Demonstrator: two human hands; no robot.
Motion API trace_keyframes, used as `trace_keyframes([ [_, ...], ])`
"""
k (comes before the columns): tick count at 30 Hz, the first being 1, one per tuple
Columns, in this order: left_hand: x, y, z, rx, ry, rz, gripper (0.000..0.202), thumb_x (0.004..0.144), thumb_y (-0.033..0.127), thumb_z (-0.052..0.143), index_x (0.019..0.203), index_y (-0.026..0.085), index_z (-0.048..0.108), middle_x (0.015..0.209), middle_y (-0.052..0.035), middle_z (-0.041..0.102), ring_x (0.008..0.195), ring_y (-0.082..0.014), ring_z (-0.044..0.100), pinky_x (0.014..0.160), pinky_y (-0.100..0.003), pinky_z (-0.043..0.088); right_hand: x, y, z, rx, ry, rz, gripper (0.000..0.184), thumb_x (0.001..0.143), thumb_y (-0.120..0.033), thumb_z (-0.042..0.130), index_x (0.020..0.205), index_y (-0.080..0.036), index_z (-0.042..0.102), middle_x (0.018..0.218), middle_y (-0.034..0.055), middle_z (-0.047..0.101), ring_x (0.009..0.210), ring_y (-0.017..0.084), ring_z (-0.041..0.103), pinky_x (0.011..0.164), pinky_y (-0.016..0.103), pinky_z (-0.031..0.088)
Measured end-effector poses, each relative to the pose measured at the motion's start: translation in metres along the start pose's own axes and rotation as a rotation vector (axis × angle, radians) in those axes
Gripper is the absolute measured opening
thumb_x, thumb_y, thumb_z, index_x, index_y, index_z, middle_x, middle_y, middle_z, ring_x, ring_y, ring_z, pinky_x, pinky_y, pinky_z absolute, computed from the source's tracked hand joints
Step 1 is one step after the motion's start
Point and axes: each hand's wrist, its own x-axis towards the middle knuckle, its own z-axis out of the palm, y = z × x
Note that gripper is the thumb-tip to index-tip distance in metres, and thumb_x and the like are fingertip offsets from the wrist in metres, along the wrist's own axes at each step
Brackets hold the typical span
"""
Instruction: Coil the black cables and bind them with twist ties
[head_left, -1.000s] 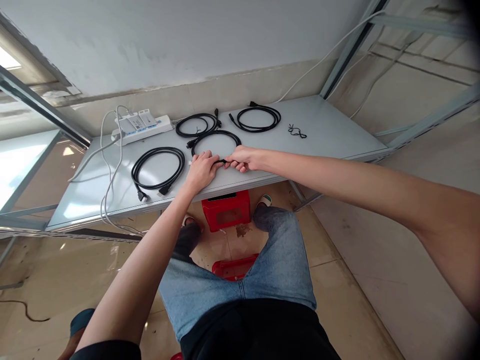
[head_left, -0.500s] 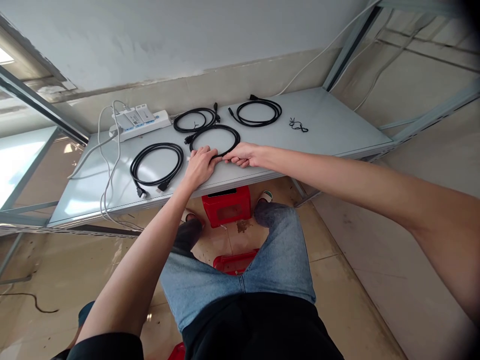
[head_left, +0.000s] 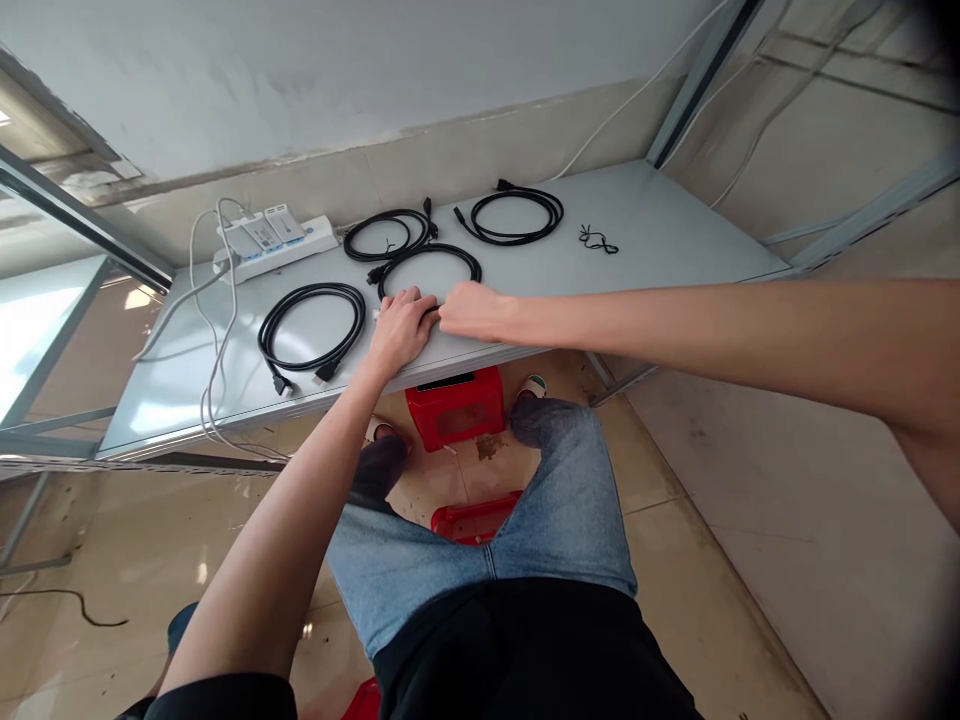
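A coiled black cable lies near the front edge of a grey metal shelf. My left hand rests with curled fingers on the near arc of that coil. Touching it from the right, my right hand is closed in a pinch on the same stretch of cable. The part of the cable under both hands is hidden.
Three more black coils lie on the shelf: one at the left, two at the back. A white power strip with plugged adapters sits back left, a small black tie to the right. Red stools stand below.
My right hand has slid a little left along the cable, closing up against my left hand. The view has shifted slightly; the coils have not moved.
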Motion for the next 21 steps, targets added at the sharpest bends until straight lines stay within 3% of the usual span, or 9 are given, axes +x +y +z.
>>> trace_keyframes([
  [5, 0.0, 0.001, 0.0, -0.026, 0.018, 0.004, 0.039, 0.107, 0.045, 0.036, 0.106, 0.022, 0.068, 0.109, -0.0122, 0.063, 0.109, -0.0309, 0.058, 0.099, -0.044, 0.038, -0.014, 0.018, 0.001, 0.116, 0.141, 0.291, 0.022, 0.098, -0.033, 0.062, 0.09, -0.014, 0.07, 0.079, 0.0122, 0.071, 0.089, 0.027, 0.069, 0.073, 0.032, 0.049],
  [10, 0.0, 0.001, -0.001, -0.024, 0.007, -0.008, 0.04, 0.107, 0.046, 0.037, 0.106, 0.022, 0.068, 0.11, -0.0126, 0.064, 0.11, -0.0311, 0.058, 0.099, -0.044, 0.037, -0.015, 0.033, -0.001, 0.729, 0.084, 0.588, 0.03, 0.101, -0.041, 0.062, 0.094, -0.014, 0.072, 0.068, 0.0065, 0.068, 0.066, 0.018, 0.064, 0.06, 0.027, 0.051],
  [14, 0.001, 0.001, 0.0, -0.007, 0.007, -0.01, 0.04, 0.107, 0.046, 0.037, 0.107, 0.022, 0.069, 0.109, -0.0124, 0.064, 0.109, -0.0307, 0.059, 0.099, -0.043, 0.037, -0.011, 0.035, -0.008, 1.101, 0.039, 0.667, 0.021, 0.093, -0.032, 0.076, 0.088, -0.013, 0.071, 0.067, 0.0045, 0.069, 0.063, 0.015, 0.064, 0.061, 0.026, 0.056],
  [21, 0.002, 0.0, 0.001, 0.0, 0.013, -0.01, 0.039, 0.107, 0.046, 0.038, 0.107, 0.022, 0.069, 0.108, -0.0122, 0.064, 0.11, -0.0306, 0.059, 0.099, -0.043, 0.038, -0.003, 0.027, -0.008, 1.188, 0.023, 0.748, 0.021, 0.082, -0.026, 0.086, 0.088, -0.011, 0.072, 0.074, 0.0065, 0.074, 0.071, 0.018, 0.073, 0.07, 0.028, 0.063],
])
